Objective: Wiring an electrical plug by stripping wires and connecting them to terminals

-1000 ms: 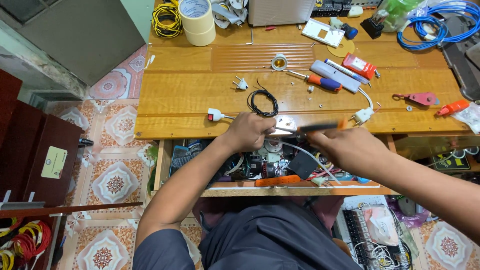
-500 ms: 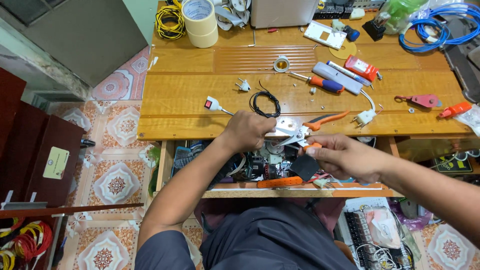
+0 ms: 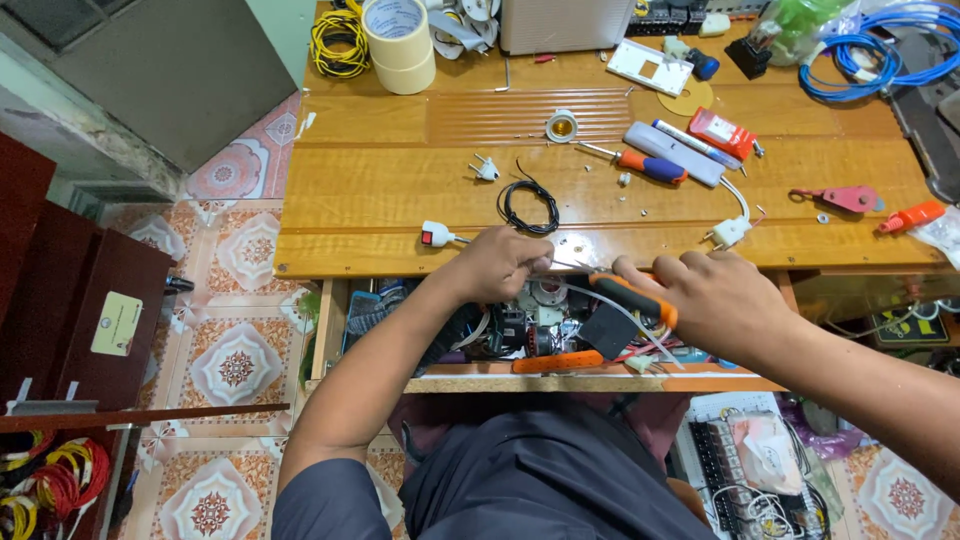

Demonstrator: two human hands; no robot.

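Both hands meet at the front edge of the bench (image 3: 400,215), above the open drawer (image 3: 520,330). The left hand (image 3: 505,262) is curled tight, pinching something small against the edge; what it is stays hidden under the fingers, though a thin white wire (image 3: 625,320) trails away from that spot. The right hand (image 3: 715,295) is wrapped closed around the orange-and-black handle of a tool (image 3: 630,295), tip pointing at the left fingers. To do this well, I'd say keep the piece braced on the wood, the tool in line with it, and pressure gentle so it doesn't slip. A black wire coil (image 3: 528,208) lies just behind.
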